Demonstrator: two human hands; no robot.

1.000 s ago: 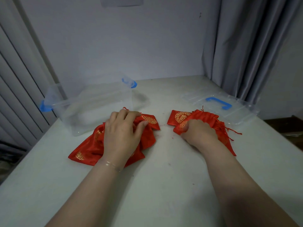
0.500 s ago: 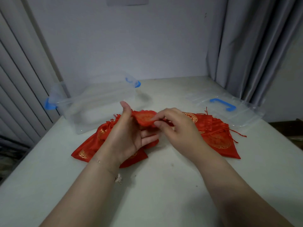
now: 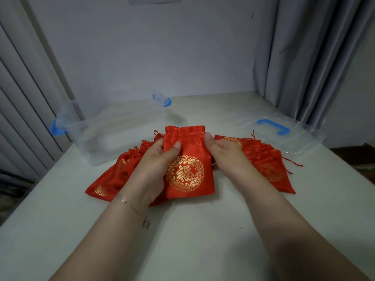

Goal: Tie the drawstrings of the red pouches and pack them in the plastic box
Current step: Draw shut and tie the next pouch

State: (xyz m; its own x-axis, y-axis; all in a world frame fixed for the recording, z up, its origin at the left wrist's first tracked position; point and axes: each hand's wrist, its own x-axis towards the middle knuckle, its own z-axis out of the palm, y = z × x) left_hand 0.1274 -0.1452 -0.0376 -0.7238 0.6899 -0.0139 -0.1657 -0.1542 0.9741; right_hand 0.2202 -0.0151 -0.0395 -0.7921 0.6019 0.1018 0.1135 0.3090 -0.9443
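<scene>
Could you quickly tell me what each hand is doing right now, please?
Left hand: grips the left edge of the raised red pouch, thumb on its front.
Right hand: pinches the same pouch's right edge near the top.

box behind pouches, lid right

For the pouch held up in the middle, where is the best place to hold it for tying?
Probably at the gathered neck of the held pouch, one hand from each side. The left hand and right hand already pinch its side edges just below the ruffled top, where the drawstring channel should run; the strings themselves aren't clearly visible.
</scene>
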